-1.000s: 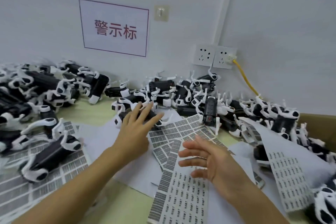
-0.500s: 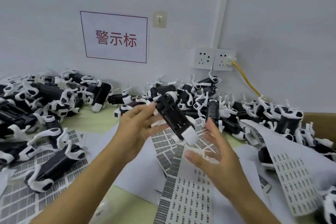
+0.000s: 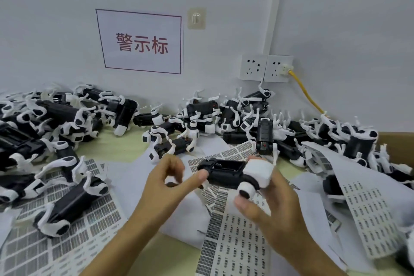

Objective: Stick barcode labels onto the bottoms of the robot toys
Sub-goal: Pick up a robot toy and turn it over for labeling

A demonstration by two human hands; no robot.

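My right hand (image 3: 272,206), palm up with fingers curled, cradled the toy (image 3: 233,173) bottom-up above the label sheets (image 3: 233,242), its white head toward 3 o'clock, while my left hand (image 3: 165,184) at 9 o'clock of it touched one outstretched fingertip to its black end, holding nothing.

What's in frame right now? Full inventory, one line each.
held robot toy: one, black and white, in the hands, centre
robot toys: many, black and white, heaped along the wall, left to right
barcode label sheets: several, white, spread over the table
table: one, pale yellow-green
wall sign: one, white with red text
wall hook: one, clear
sockets: two, white, yellow cable plugged into the right one
cardboard box: one, brown, far right
left hand: thumb touches the toy
right hand: holds the toy's white end
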